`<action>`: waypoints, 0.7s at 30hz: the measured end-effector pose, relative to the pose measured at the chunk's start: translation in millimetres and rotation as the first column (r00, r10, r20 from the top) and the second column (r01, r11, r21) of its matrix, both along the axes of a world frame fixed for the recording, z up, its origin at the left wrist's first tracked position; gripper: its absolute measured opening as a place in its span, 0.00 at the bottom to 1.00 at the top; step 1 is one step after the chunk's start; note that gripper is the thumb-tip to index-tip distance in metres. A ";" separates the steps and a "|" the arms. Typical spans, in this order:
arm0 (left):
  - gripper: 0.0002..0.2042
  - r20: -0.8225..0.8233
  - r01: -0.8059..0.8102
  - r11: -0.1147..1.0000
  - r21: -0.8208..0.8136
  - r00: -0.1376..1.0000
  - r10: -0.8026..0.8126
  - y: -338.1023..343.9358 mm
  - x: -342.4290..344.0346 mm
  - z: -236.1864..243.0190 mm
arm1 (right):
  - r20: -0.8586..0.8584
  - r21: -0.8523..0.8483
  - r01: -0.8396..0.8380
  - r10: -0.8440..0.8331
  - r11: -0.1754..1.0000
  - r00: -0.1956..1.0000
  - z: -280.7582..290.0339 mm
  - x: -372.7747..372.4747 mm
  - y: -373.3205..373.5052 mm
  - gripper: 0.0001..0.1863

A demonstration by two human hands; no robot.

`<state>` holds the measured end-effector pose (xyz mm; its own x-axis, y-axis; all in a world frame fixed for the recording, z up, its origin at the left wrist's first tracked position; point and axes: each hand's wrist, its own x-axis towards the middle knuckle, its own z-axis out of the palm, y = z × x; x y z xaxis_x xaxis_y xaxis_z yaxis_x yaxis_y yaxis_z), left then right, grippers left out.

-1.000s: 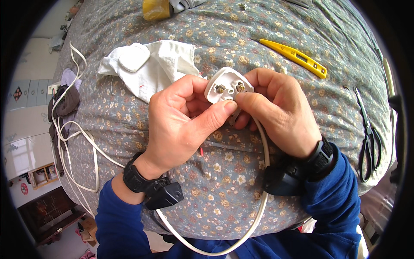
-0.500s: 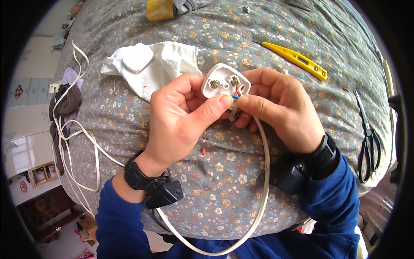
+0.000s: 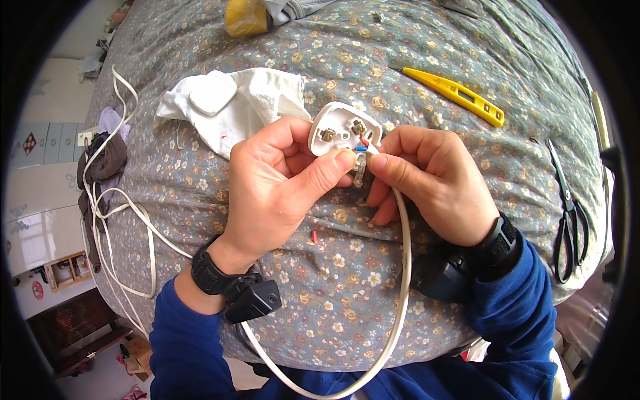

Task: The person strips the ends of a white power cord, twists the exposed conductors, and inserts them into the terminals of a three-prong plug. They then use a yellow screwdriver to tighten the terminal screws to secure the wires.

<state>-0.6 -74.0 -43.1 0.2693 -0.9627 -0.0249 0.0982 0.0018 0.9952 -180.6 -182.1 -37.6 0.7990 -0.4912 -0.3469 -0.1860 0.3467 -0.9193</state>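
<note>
An uncovered white plug housing (image 3: 341,117), brass terminals inside, is pinched between the thumb and fingers of my left hand (image 3: 270,183). A red wire (image 3: 364,142) and a blue wire (image 3: 361,149) lie at its lower right edge. Just below them hangs a small pale clamp piece (image 3: 360,172). My right hand (image 3: 437,183) is closed at the end of the white cable (image 3: 406,253), its thumb beside the wires. That cable loops down toward my lap. My right fingertips are partly hidden behind the cable end.
On the floral bedding lie a white cloth (image 3: 267,90) bearing a white plug cover (image 3: 213,92), a yellow pen-shaped tool (image 3: 453,91) and black scissors (image 3: 569,213). A small red scrap (image 3: 314,236) sits below my hands. Loose white cable (image 3: 152,233) trails at the left.
The right hand has shifted slightly down and away from the housing, uncovering more of the blue wire and the clamp piece. The housing has tilted and moved slightly left.
</note>
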 end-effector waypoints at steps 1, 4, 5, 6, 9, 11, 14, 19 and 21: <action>0.10 0.021 -0.001 1.000 0.013 1.000 0.001 -0.1 0.1 -0.4 | 0.018 0.011 0.025 -0.026 1.000 1.000 -0.4 -0.2 -0.1 0.11; 0.10 0.020 0.002 1.000 0.019 1.000 -0.003 0.6 0.6 -0.4 | 0.057 0.033 0.076 -0.078 0.997 0.995 -1.1 -0.5 0.7 0.11; 0.10 0.021 0.004 1.000 0.017 1.000 -0.005 0.8 0.8 -0.3 | 0.061 0.032 0.077 -0.079 0.997 0.995 -1.5 -0.2 1.1 0.11; 0.10 -0.006 0.010 1.000 0.001 1.000 -0.010 1.0 0.8 -0.3 | 0.079 0.025 0.075 -0.077 0.997 0.994 -1.8 0.1 1.5 0.11; 0.10 0.025 -0.006 1.000 0.016 1.000 0.006 1.0 0.3 -0.6 | 0.079 0.031 0.071 -0.074 0.997 0.994 -3.0 1.4 2.7 0.11; 0.10 0.022 -0.002 1.000 0.015 1.000 0.001 0.9 0.8 -0.3 | 0.093 0.039 0.077 -0.080 0.996 0.992 -3.4 1.5 3.5 0.11; 0.10 0.012 -0.008 1.000 0.014 1.000 0.008 0.8 0.7 -0.6 | 0.090 0.043 0.069 -0.072 0.997 0.993 -4.5 1.6 2.8 0.10; 0.11 0.007 -0.010 1.000 0.007 1.000 0.010 0.7 0.6 -0.6 | 0.079 0.018 -0.001 -0.001 1.000 0.997 -5.2 2.0 -3.1 0.12; 0.10 0.000 -0.022 1.000 0.015 1.000 0.022 1.3 -0.1 -0.3 | 0.055 0.021 -0.018 0.017 1.000 0.998 -3.3 1.5 -5.7 0.13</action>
<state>-0.8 -72.7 -43.5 0.2904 -0.9561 -0.0398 0.0987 -0.0114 0.9951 -179.1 -187.8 -40.9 0.8254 -0.4700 -0.3127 -0.1417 0.3637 -0.9207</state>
